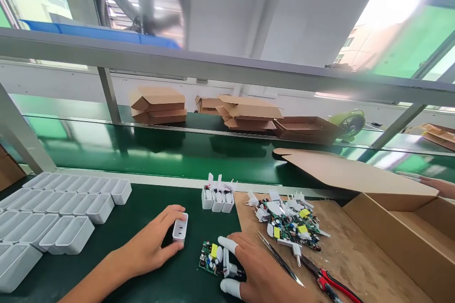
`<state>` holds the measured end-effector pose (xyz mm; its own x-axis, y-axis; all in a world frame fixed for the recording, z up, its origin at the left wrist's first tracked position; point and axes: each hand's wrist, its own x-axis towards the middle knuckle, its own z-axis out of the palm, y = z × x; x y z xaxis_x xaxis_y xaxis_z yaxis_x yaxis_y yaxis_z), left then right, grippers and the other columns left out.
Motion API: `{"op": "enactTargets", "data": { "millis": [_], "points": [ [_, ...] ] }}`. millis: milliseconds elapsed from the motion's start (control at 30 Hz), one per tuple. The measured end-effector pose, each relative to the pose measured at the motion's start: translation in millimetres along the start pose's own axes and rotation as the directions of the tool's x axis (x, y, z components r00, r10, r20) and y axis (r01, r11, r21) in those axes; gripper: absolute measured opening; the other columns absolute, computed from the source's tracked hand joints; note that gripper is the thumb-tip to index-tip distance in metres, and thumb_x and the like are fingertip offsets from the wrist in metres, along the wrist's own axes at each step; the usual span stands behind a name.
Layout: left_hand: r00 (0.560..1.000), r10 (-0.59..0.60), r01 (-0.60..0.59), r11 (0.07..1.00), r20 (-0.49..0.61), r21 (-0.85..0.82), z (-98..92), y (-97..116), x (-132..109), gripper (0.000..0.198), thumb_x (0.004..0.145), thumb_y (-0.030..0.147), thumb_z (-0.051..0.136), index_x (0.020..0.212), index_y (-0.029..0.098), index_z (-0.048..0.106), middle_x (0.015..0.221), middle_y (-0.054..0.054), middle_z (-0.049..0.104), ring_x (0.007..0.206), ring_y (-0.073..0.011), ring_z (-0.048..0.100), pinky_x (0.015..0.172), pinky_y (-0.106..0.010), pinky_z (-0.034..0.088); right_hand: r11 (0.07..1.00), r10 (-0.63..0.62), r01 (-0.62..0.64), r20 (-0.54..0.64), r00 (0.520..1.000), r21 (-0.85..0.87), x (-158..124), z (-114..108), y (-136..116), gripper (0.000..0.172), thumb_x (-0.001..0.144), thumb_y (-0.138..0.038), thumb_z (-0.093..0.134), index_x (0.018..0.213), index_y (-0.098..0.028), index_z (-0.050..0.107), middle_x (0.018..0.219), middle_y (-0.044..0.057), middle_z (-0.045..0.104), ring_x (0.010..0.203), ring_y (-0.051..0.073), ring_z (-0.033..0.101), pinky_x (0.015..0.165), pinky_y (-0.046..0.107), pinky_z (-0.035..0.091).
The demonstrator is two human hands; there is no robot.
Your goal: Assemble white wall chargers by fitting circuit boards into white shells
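My left hand [156, 236] grips a small white plastic housing [180, 228] between thumb and fingers; it stands on the green table, its two-slotted end facing up. My right hand [258, 267], with white covers on thumb and index fingertip, closes round the white end part of a green circuit board [209, 258]. That board carries a yellow component and lies low over the table, right of the housing. Behind both hands stands a short row of white housings [217, 201] with parts and wires sticking out of their tops.
Rows of open white housings [74, 236] fill the left. A pile of circuit boards [287, 218], tweezers [280, 258] and red-handled pliers [332, 284] lie on brown board at right. An open carton [391, 232] borders them. Another person's hand [439, 186] shows at far right.
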<state>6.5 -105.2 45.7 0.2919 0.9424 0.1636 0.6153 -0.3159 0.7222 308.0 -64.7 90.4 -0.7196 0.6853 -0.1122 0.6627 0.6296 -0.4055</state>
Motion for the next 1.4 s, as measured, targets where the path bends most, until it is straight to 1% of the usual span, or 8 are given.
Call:
{"op": "enactTargets", "data": {
  "millis": [133, 533, 700, 867, 1033, 1133, 1267, 1400],
  "points": [
    [0.994, -0.101, 0.093, 0.977, -0.035, -0.191, 14.6, -17, -3, 0.084, 0.085, 0.023, 0.073, 0.159, 0.030, 0.032, 0.156, -0.012, 0.051, 0.139, -0.0317, 0.057, 0.121, -0.052, 0.043, 0.998, -0.042, 0.043, -0.038, 0.998, 0.036, 3, 7, 0, 0.047, 0.079, -0.005, 0.071, 0.124, -0.017, 0.065, 0.125, 0.011, 0.067, 0.115, 0.029, 0.064, 0.100, 0.043, 0.054],
    [0.968, -0.220, 0.180, 0.944, -0.118, -0.276, 21.6, -30, -6, 0.104, 0.080, 0.023, 0.078, 0.166, 0.033, 0.020, 0.147, -0.009, 0.055, 0.136, -0.0321, 0.054, 0.122, -0.054, 0.037, 0.968, -0.205, 0.225, -0.162, 0.965, 0.112, 68, 2, -6, 0.048, 0.072, -0.002, 0.065, 0.117, -0.018, 0.061, 0.120, 0.011, 0.062, 0.108, 0.026, 0.065, 0.090, 0.037, 0.058],
    [0.958, -0.250, 0.212, 0.947, -0.138, -0.242, 31.1, -37, -3, 0.105, 0.081, 0.023, 0.077, 0.166, 0.033, 0.016, 0.143, -0.009, 0.059, 0.131, -0.0317, 0.059, 0.119, -0.054, 0.042, 0.957, -0.262, 0.287, -0.280, 0.923, 0.051, 72, 26, 18, 0.049, 0.074, -0.006, 0.064, 0.121, -0.020, 0.061, 0.119, 0.010, 0.068, 0.105, 0.027, 0.067, 0.091, 0.041, 0.059],
    [0.964, -0.127, 0.090, 0.982, -0.233, -0.164, 34.5, -36, -4, 0.100, 0.088, 0.018, 0.072, 0.164, 0.041, 0.012, 0.145, -0.006, 0.060, 0.133, -0.0291, 0.060, 0.117, -0.051, 0.047, 0.918, -0.345, 0.395, -0.533, 0.772, -0.021, 66, 31, 21, 0.068, 0.083, -0.006, 0.059, 0.147, -0.023, 0.044, 0.132, 0.014, 0.065, 0.124, 0.030, 0.063, 0.106, 0.044, 0.055],
    [0.954, 0.000, -0.014, 0.999, -0.301, -0.044, 32.2, -29, -6, 0.091, 0.094, 0.018, 0.066, 0.163, 0.042, 0.012, 0.147, -0.008, 0.061, 0.135, -0.0315, 0.061, 0.116, -0.052, 0.049, 0.890, -0.395, 0.456, -0.533, 0.748, -0.019, 63, 43, 16, 0.076, 0.083, -0.006, 0.056, 0.155, -0.023, 0.036, 0.144, 0.015, 0.062, 0.139, 0.032, 0.057, 0.113, 0.044, 0.053],
    [0.953, 0.009, -0.008, 1.000, -0.303, 0.007, 31.5, -29, -7, 0.088, 0.094, 0.015, 0.064, 0.163, 0.043, 0.016, 0.151, -0.007, 0.060, 0.139, -0.0319, 0.059, 0.117, -0.052, 0.050, 0.886, -0.439, 0.438, -0.577, 0.689, -0.151, 67, 67, 23, 0.073, 0.088, -0.006, 0.054, 0.157, -0.021, 0.037, 0.149, 0.015, 0.061, 0.145, 0.032, 0.052, 0.116, 0.045, 0.052],
    [0.950, 0.001, 0.009, 0.999, -0.311, 0.030, 32.0, -31, -8, 0.083, 0.096, 0.019, 0.061, 0.164, 0.042, 0.018, 0.152, -0.008, 0.061, 0.140, -0.0323, 0.057, 0.117, -0.054, 0.049, 0.870, -0.477, 0.431, -0.624, 0.618, -0.238, 74, 86, 30, 0.073, 0.095, -0.015, 0.055, 0.163, -0.019, 0.029, 0.142, 0.013, 0.068, 0.129, 0.033, 0.066, 0.111, 0.044, 0.055],
    [0.949, -0.044, 0.050, 0.999, -0.311, 0.012, 32.9, -31, -10, 0.070, 0.101, 0.029, 0.058, 0.163, 0.038, 0.027, 0.153, -0.011, 0.059, 0.140, -0.0338, 0.057, 0.114, -0.054, 0.052, 0.882, -0.465, 0.388, -0.631, 0.621, -0.268, 72, 77, 24, 0.070, 0.095, -0.015, 0.051, 0.162, -0.019, 0.032, 0.132, 0.014, 0.073, 0.114, 0.032, 0.071, 0.103, 0.045, 0.059]
  ]
}}
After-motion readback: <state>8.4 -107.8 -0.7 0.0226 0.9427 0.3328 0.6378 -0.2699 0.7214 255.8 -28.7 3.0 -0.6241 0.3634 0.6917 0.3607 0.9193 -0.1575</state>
